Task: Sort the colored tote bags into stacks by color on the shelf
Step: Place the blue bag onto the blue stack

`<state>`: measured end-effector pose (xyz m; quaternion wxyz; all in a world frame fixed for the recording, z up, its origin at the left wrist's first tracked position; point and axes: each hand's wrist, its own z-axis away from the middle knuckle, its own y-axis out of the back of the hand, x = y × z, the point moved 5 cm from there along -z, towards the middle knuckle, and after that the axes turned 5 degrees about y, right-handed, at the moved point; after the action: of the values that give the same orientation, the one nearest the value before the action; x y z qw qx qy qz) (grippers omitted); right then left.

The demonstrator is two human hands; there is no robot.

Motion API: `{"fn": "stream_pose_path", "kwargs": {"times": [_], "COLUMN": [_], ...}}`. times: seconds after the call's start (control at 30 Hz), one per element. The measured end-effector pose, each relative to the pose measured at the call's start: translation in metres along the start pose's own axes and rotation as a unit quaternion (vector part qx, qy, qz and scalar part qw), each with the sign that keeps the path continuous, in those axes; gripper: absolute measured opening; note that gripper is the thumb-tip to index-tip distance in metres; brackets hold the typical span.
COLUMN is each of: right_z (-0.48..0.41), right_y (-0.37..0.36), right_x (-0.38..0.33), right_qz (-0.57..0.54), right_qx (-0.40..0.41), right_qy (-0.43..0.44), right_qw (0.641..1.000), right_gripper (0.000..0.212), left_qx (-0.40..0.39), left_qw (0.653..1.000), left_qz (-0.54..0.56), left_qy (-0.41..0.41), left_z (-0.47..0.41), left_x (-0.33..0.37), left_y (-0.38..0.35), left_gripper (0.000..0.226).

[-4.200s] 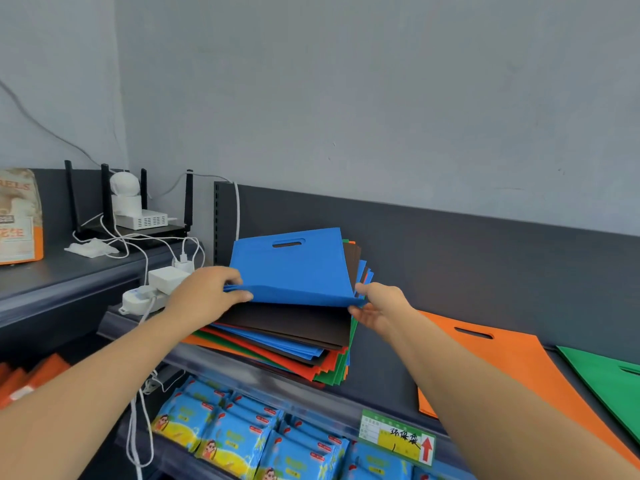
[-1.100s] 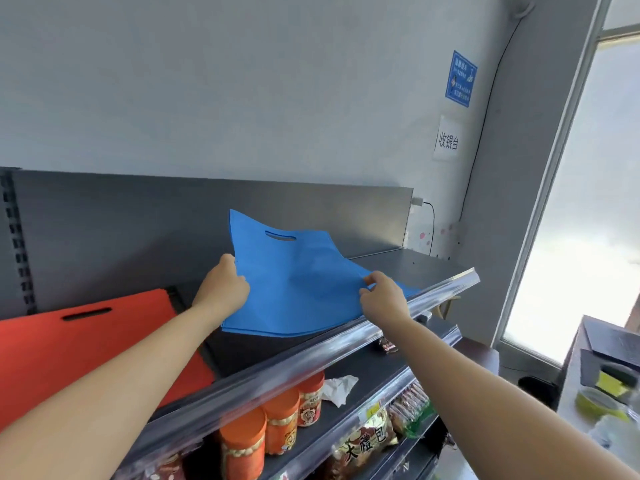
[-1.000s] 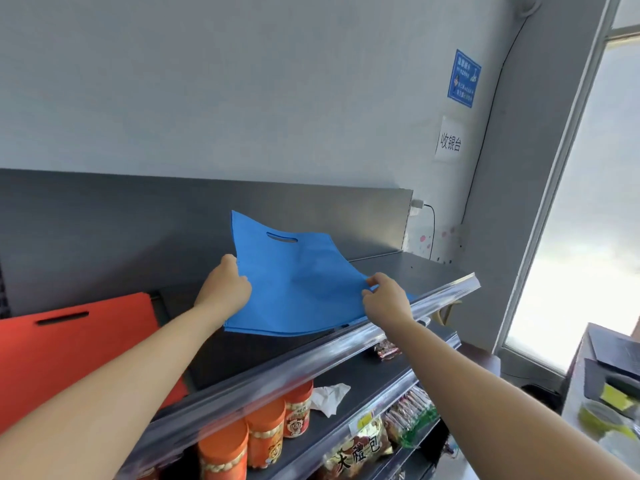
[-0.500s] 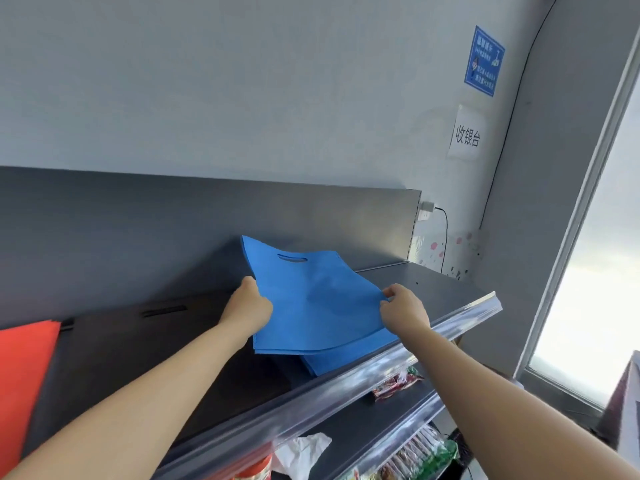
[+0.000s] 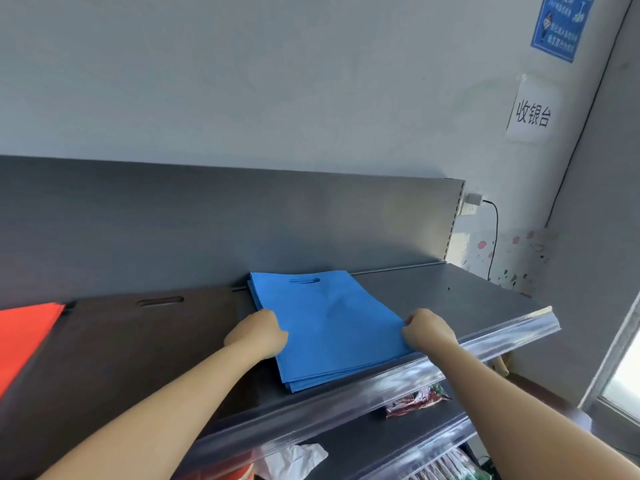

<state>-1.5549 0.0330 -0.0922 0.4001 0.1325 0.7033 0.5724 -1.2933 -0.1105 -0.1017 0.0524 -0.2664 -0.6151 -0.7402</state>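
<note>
A blue tote bag point(image 5: 329, 327) lies flat on top of a stack of blue bags on the dark top shelf point(image 5: 467, 299), handle slot toward the back panel. My left hand point(image 5: 258, 336) grips the bag's left edge with curled fingers. My right hand point(image 5: 427, 332) pinches its right front corner. To the left lies a dark brown tote bag point(image 5: 138, 341) with its handle slot at the back. At the far left edge shows part of a red tote bag point(image 5: 24, 337).
The shelf's clear plastic price rail point(image 5: 381, 386) runs along the front edge. Bare shelf surface extends right of the blue stack. A wall socket with plug and cable point(image 5: 472, 204) sits past the back panel. Snack packets point(image 5: 415, 401) and a white wrapper point(image 5: 294, 460) lie on lower shelves.
I carried the blue bag rightward from the mixed pile and lowered it. It hung above the blue stack half a second ago; now it lies flat on it, both hands still holding it.
</note>
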Motion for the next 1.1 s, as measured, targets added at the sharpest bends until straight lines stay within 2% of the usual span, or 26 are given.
{"fn": "stream_pose_path", "kwargs": {"times": [0.13,0.27,0.47,0.77,0.9,1.1], "right_z": [-0.006,-0.003,0.011,0.1,0.148,0.237], "right_y": [-0.001,0.003,0.001,-0.05,-0.061,-0.086], "right_x": [0.001,-0.004,-0.068,-0.204,-0.26,-0.342], "right_qz": [0.065,0.143,0.101,0.029,0.01,0.013], "right_qx": [-0.017,-0.011,0.03,-0.03,-0.039,-0.061], "right_qy": [0.036,0.069,0.225,0.455,0.523,0.607], "right_qw": [0.997,0.987,0.969,0.89,0.852,0.793], "right_gripper": [0.028,0.013,0.034,0.04,0.044,0.045], "left_qx": [0.03,0.053,0.149,0.273,0.29,0.302], "left_qw": [0.996,0.989,0.976,0.922,0.894,0.874], "left_qz": [-0.077,-0.137,-0.156,-0.258,-0.312,-0.326], "left_qy": [0.021,0.008,0.016,0.096,0.137,0.196], "left_z": [0.008,0.021,0.049,0.12,0.16,0.228], "left_x": [0.002,0.01,0.0,-0.083,-0.133,-0.219], "left_y": [-0.005,-0.001,0.037,0.102,0.13,0.172], "left_gripper": [0.027,0.025,0.03,0.03,0.028,0.032]}}
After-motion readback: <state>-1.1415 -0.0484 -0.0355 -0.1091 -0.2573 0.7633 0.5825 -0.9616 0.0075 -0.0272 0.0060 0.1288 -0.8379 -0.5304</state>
